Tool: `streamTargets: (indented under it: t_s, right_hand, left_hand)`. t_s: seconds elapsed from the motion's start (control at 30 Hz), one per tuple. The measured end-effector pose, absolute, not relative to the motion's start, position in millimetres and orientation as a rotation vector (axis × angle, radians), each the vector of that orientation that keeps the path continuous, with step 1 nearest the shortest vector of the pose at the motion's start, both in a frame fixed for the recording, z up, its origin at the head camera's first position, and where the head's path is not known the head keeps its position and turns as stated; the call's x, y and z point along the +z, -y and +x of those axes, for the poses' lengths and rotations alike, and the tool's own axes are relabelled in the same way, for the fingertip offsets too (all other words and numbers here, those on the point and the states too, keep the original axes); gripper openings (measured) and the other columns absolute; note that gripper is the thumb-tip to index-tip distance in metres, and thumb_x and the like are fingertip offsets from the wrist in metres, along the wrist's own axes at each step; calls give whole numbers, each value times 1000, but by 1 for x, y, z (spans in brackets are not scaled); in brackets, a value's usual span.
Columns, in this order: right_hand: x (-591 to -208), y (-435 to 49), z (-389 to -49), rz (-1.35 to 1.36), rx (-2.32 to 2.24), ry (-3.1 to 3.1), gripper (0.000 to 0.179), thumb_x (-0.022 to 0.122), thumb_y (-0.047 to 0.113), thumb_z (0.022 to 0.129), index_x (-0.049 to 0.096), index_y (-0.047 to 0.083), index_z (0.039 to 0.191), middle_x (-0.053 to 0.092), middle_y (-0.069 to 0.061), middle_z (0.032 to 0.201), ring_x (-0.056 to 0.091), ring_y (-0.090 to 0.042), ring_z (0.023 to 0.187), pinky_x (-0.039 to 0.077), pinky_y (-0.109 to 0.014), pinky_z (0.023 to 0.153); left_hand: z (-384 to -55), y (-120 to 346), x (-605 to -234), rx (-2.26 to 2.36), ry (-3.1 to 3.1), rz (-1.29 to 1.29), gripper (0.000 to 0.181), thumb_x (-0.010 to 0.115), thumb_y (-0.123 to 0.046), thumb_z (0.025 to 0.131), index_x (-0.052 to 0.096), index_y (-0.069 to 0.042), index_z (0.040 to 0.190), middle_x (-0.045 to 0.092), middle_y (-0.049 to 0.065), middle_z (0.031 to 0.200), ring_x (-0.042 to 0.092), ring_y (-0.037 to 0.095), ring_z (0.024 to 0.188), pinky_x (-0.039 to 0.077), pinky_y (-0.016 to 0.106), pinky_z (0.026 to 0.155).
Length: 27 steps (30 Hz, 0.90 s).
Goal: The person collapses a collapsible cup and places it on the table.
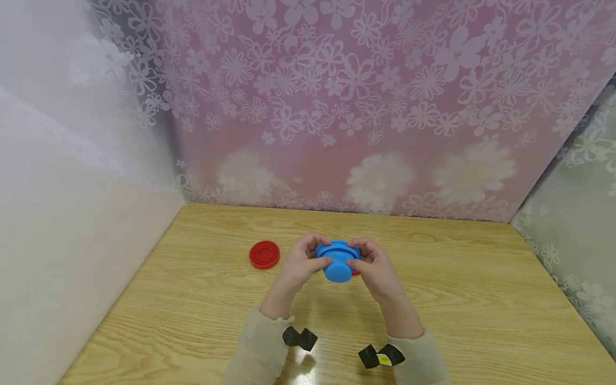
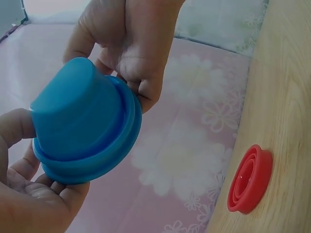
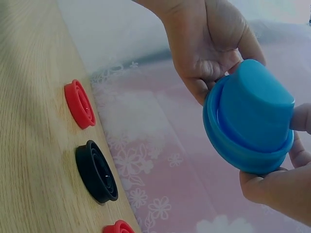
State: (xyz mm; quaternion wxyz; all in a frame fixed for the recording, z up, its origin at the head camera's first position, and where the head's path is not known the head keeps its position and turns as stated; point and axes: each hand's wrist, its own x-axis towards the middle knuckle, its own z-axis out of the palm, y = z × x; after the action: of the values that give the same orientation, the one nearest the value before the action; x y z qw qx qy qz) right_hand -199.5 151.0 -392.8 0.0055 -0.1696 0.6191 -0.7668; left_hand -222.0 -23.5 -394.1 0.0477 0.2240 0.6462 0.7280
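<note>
A blue collapsible cup (image 1: 338, 270), which looks like soft silicone, is held up over the table, its narrow closed end facing me. My left hand (image 1: 303, 259) grips its left side, thumb on the cup wall and fingers at the wide rim. On the opposite side my right hand (image 1: 374, 266) holds it the same way. Both wrist views show a stepped fold around the cup (image 3: 255, 109) near the rim. The inside of the cup is hidden.
A flattened red ringed disc (image 1: 264, 254) lies on the wooden table (image 1: 202, 299), left of the hands. The right wrist view adds a black ringed disc (image 3: 96, 172) and another red one (image 3: 118, 227). Flowered cloth (image 1: 337, 107) hangs behind the table.
</note>
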Motion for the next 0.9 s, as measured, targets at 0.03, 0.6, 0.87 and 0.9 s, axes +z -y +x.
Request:
streamTargets:
  t_s: [0.03,0.6,0.87,0.9]
  right_hand:
    - [-393,-151,-199,-510,-2399,-1954,32,49,-13,82,55,16,94,49,-10,91,55,-15,83,50,-27,70]
    - [-396,-161,-205,-629,-2270,-2134,36,52,1,88,43,-15,118,56,1,108,54,-14,99,46,-26,82]
    - [-397,-158,-205,-568,-2277,-2190,35,54,1,86,47,-12,118,56,-9,108,56,-15,94,47,-27,79]
    - [-397,-157,-205,-557,-2277,-2207,34,54,1,86,48,-11,117,55,-10,107,56,-15,93,48,-27,78]
  left_hand:
    - [-222,23,-394,2217,-1989,682,24,58,8,79,51,8,102,55,18,101,55,22,90,46,36,81]
    - [-221,21,-391,2230,-2183,670,20,59,4,81,55,5,101,58,19,99,57,26,90,48,33,77]
    - [-210,19,-375,2233,-2215,614,19,58,6,81,55,9,99,58,22,96,56,25,86,47,30,75]
    - [-210,19,-375,2239,-2215,611,19,58,6,81,55,9,99,58,22,96,56,24,85,47,29,74]
